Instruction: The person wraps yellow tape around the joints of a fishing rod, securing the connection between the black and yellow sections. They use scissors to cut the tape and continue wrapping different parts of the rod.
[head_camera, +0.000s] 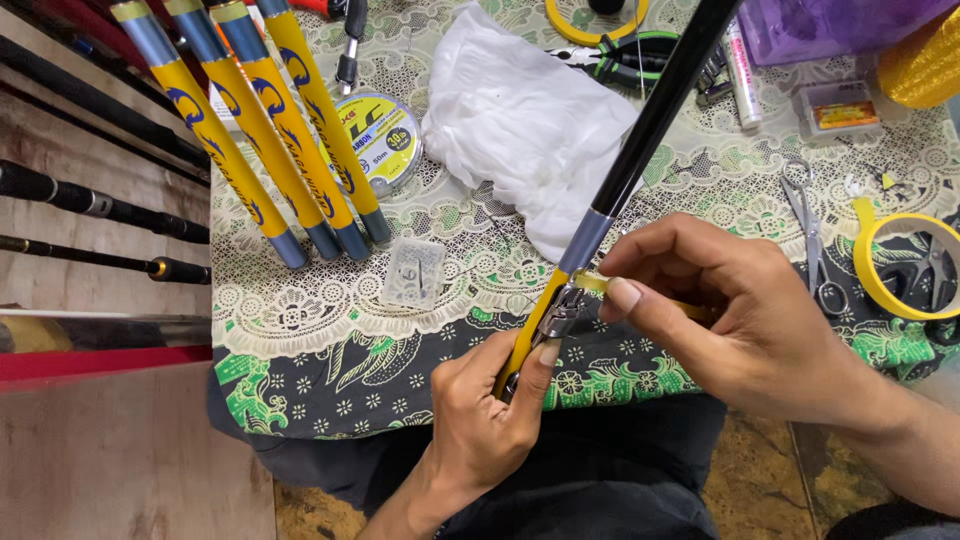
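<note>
Fishing rod held over a cluttered tabletop

Left hand grips the yellow-and-black rod; right hand fingers pinch yellow tape against it, above a green-patterned cloth beside a wooden floor.

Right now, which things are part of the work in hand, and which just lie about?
In hand: rod, gripped by left hand; yellow tape strip, pinched by right hand.

Lying about: four rods, line spool, white cloth, scissors, tape roll, small box.
</note>
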